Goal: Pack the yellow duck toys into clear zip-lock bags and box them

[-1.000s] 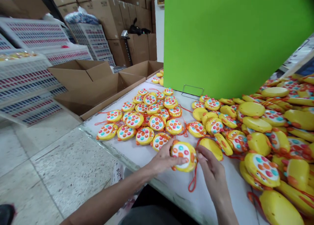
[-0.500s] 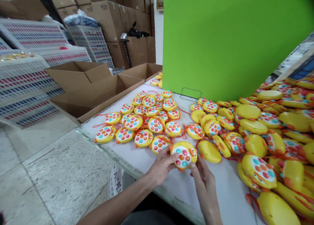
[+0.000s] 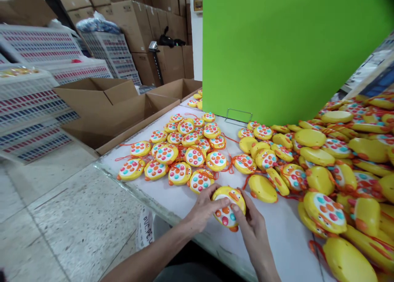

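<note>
A round yellow duck-shaped toy [image 3: 228, 206] with coloured buttons is held between both my hands just above the white table [image 3: 184, 196], near its front edge. My left hand [image 3: 203, 210] grips the toy's left side with the thumb on its face. My right hand [image 3: 250, 222] grips the right side, fingers over the lower buttons. Just beyond the held toy, several like toys [image 3: 184, 150] lie face up in a neat cluster with orange cords.
A big loose heap of the same yellow toys [image 3: 335, 163] fills the table's right side. A green board [image 3: 277, 48] stands at the back. Open cardboard boxes [image 3: 101, 105] and white plastic crates [image 3: 33, 93] sit to the left; speckled floor [image 3: 61, 216] lies below.
The toy has turned in my hands and come closer to the front edge. My right hand moved from the toy's edge onto its face; the dangling orange cord is no longer visible.
</note>
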Motion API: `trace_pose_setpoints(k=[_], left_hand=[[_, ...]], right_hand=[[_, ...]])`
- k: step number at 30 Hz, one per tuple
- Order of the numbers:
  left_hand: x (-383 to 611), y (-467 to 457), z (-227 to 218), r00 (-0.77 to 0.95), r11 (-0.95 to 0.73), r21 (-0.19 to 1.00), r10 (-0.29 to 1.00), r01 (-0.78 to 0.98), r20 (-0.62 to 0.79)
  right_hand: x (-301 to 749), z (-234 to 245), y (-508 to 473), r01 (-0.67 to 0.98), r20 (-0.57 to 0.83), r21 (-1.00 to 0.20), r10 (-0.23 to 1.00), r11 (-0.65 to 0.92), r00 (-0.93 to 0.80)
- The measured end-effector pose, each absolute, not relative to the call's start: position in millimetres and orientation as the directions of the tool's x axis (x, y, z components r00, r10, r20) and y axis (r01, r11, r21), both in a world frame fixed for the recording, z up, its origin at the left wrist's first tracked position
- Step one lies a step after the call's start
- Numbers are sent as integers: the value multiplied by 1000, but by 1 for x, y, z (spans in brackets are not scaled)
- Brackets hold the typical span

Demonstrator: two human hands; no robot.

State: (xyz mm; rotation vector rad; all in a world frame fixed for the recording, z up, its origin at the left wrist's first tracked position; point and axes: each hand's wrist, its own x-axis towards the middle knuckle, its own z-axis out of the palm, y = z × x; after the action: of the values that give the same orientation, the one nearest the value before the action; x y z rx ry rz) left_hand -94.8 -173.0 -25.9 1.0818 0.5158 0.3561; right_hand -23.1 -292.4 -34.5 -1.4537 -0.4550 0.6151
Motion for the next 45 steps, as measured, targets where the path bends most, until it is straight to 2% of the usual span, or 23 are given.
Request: trace_pose_setpoints(k=[4,7,10,13,16,18,20,22,23,24,26,28,30,32,34,36,38,40,42,45], left_hand=[[-91,-177,-26,765,532,843,574,-77,-292],[-93,-179,-22,764,541,838,568,-65,-307],[-99,-180,-18,835,464,885,496,-23,-239],[-105,-177,-20,866,320,947,464,33,-187],[-102,-167,-23,816,272,959,536,77,-217],[-95,-152,-21,729,342,939,636,29,-254],[-86,-134,-13,663,508,855,677,-106,-320],[-79,-119,-5,687,685,695,614,-219,-388],[-76,-115,-2,721,748,627,557,-219,-412],[-75,-114,-1,751,786,588,502,-190,-428],[-74,-122,-4,793,808,583,411,-89,-449],[-74,-139,-13,818,785,620,359,-3,-450],[-75,-157,-25,836,753,655,323,56,-443],[-74,-173,-35,839,718,689,312,99,-446],[-71,-185,-42,828,684,720,333,116,-450],[-67,-192,-46,832,657,747,353,106,-428],[-64,-196,-48,844,639,766,372,68,-386],[-62,-195,-47,841,623,782,419,8,-342],[-64,-189,-46,826,601,799,465,-29,-319],[-69,-177,-42,844,544,839,442,17,-304]], right_hand=[[-28,-34,-295,-183,-66,-975,621,126,781],[-29,-34,-292,-164,-87,-983,568,86,818],[-26,-33,-290,-145,-93,-988,528,58,844],[-23,-34,-289,-126,-74,-991,585,49,808],[-19,-37,-294,-24,-46,-999,638,-42,769],[-12,-42,-299,153,33,-975,573,-162,819],[0,-50,-306,380,208,-871,467,-311,859],[15,-59,-312,561,388,-714,429,-420,815],[23,-64,-314,627,442,-634,454,-452,774],[31,-68,-314,675,469,-564,488,-475,736],[46,-76,-314,726,473,-471,551,-501,688],[57,-79,-312,740,462,-456,579,-496,672],[64,-76,-310,699,447,-530,542,-479,711],[64,-70,-310,570,378,-682,447,-457,811],[58,-63,-310,357,230,-860,347,-365,909],[46,-59,-309,109,41,-974,318,-198,947],[30,-58,-308,-94,-104,-995,325,-46,940],[15,-60,-307,-205,-177,-978,368,39,913],[5,-60,-308,-257,-205,-964,432,66,879],[2,-58,-308,-304,-247,-951,470,50,847]])
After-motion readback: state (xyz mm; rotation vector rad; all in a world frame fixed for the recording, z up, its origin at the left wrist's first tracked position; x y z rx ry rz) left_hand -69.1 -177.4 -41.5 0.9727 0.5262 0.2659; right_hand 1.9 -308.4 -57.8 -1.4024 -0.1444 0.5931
